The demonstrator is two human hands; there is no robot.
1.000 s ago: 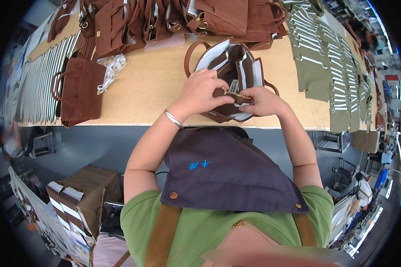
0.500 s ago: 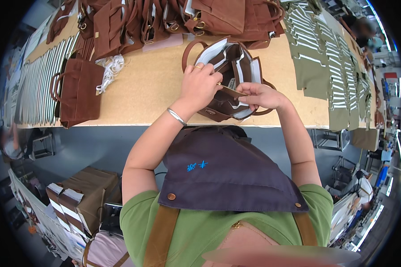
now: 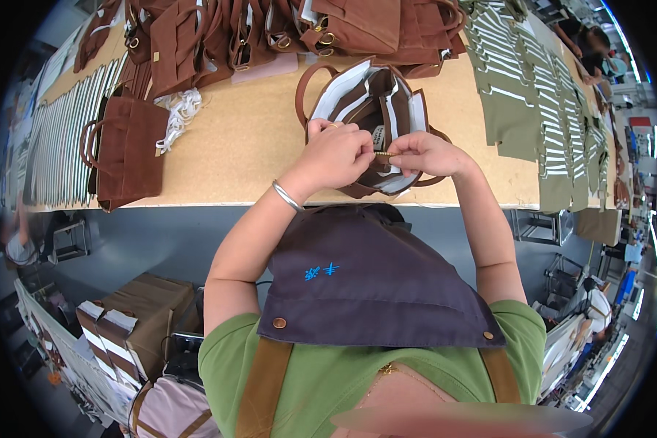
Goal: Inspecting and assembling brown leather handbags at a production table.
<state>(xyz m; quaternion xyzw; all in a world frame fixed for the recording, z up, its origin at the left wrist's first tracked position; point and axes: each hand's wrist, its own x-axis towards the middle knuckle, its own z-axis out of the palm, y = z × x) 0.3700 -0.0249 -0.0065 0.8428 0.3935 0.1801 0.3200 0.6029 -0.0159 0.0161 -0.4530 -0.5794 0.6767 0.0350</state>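
An open brown handbag (image 3: 419, 109) stands near the table's front edge, its mouth facing up. White strips line its rim, and dark brown lining with a small label shows inside. A short stretch of gold-toothed zipper (image 3: 382, 154) runs across the near part of the opening. My left hand (image 3: 336, 155) is closed on the zipper's left part, its fingertips partly hidden behind the knuckles. From the other side, my right hand (image 3: 425, 155) pinches the zipper's right part between thumb and fingers. One bag handle (image 3: 301, 98) arches out at the left.
Several brown bags (image 3: 354, 33) crowd the table's far side. At the left, another brown bag (image 3: 129, 150) stands beside white straps (image 3: 180, 117) and a row of thin pale-edged panels (image 3: 69, 139). Olive fabric pieces with white strips (image 3: 507, 120) overlap at the right.
My left hand has shifted right and slightly nearer me, closer to my right hand. Its fingers have come down along the zipper. My right hand has hardly moved.
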